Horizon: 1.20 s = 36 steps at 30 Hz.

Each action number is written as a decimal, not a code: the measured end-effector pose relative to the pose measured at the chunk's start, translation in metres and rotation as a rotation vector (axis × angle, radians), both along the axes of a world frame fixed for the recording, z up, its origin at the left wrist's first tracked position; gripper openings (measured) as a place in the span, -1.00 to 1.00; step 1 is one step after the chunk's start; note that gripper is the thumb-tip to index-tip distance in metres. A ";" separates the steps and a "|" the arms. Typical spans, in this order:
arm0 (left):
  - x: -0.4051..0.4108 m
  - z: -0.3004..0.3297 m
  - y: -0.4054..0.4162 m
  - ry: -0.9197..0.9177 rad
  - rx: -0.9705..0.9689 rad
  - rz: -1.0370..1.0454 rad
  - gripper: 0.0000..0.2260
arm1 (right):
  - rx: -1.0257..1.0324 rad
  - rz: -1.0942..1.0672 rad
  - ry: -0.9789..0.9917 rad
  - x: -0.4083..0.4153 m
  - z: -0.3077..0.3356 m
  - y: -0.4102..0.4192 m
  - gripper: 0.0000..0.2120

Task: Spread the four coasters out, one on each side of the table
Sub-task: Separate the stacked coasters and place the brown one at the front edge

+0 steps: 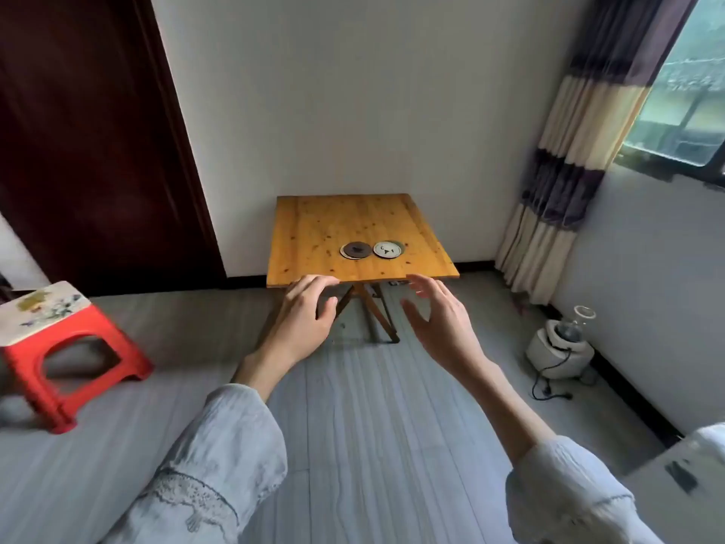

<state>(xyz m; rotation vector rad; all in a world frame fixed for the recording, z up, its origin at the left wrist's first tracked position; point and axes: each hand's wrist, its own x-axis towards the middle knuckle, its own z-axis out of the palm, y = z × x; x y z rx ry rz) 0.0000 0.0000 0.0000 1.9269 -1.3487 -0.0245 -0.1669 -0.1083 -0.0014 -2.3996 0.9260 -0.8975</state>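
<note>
Pale sleeves (219, 461) are filling the bottom of the head view, with both bare hands reaching forward above the grey floor (353, 426). Left hand (304, 314) is hovering at the near edge of the surface (314, 265), its grip loosely curled and holding nothing. Right hand (439, 320) is hanging just short of that same near edge, its grip spread wide and empty. Coasters are lying in two small overlapping piles toward the near middle of the surface: a dark coaster (356, 250) topping the left pile, a white coaster (386, 250) topping the right one, its dark markings too small to read. Far and side edges of the surface are showing bare wood. Off to the left, a red stool (66, 347) is standing on the floor.
</note>
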 end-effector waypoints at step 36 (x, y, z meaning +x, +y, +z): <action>0.290 -0.133 -0.442 0.255 0.382 0.014 -0.73 | 0.241 0.147 0.252 0.285 -0.128 -0.478 -0.63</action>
